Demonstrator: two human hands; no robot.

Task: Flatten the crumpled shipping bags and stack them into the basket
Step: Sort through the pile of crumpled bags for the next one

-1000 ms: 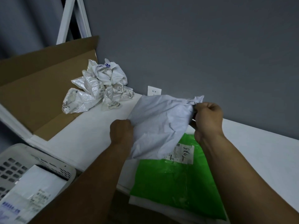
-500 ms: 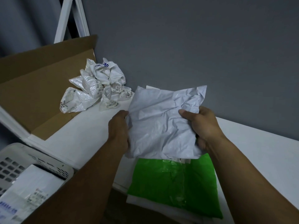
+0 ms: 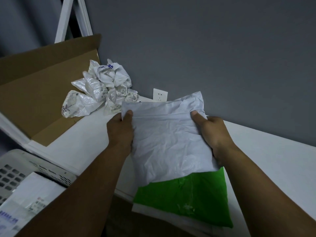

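Note:
A pale grey shipping bag (image 3: 167, 139), wrinkled but spread out, is held between both hands above the white table (image 3: 273, 161). My left hand (image 3: 120, 130) grips its left edge with the thumb on top. My right hand (image 3: 212, 132) grips its right edge the same way. Under it lies a flat green bag (image 3: 184, 200) on a white bag (image 3: 153, 211) at the table's front edge. A pile of crumpled white bags (image 3: 100, 89) sits at the back left. The white perforated basket (image 3: 18, 170) at lower left holds flat bags (image 3: 29, 200).
An opened cardboard box (image 3: 34, 93) lies at the left behind the basket. A white wall socket (image 3: 159, 94) sits on the grey wall just above the table. A white frame (image 3: 68, 17) leans at the top left.
The grey bag went from half bunched to spread out. My right hand shifted from its top corner to its right edge, and the bag now covers the green bag's label.

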